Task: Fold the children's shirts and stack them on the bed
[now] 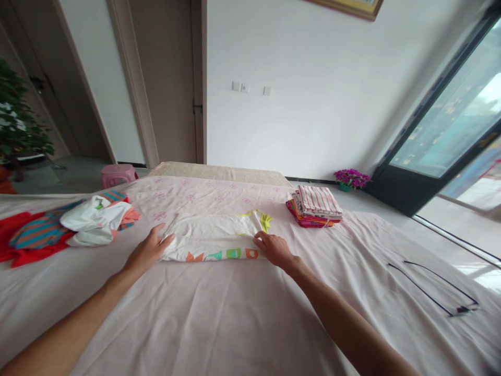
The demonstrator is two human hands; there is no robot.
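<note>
A white shirt (211, 232) with yellow trim and a row of orange, teal and green printed shapes lies folded lengthwise on the pale pink sheet. At its left end is my left hand (151, 245), thumb and fingers apart, with the fingertips at the edge of the cloth. My right hand (276, 248) is at the other end, its fingers curled closed on the shirt's edge near the yellow trim. The undersides of the right fingertips are hidden.
A loose heap of clothes (90, 222), red, striped and white, lies to the left. Folded clothes (315, 206) are stacked at the right, with glasses (442, 292) nearer me. Beyond the sheet (195, 324) stand a pink stool (117, 175) and purple flowers (352, 178).
</note>
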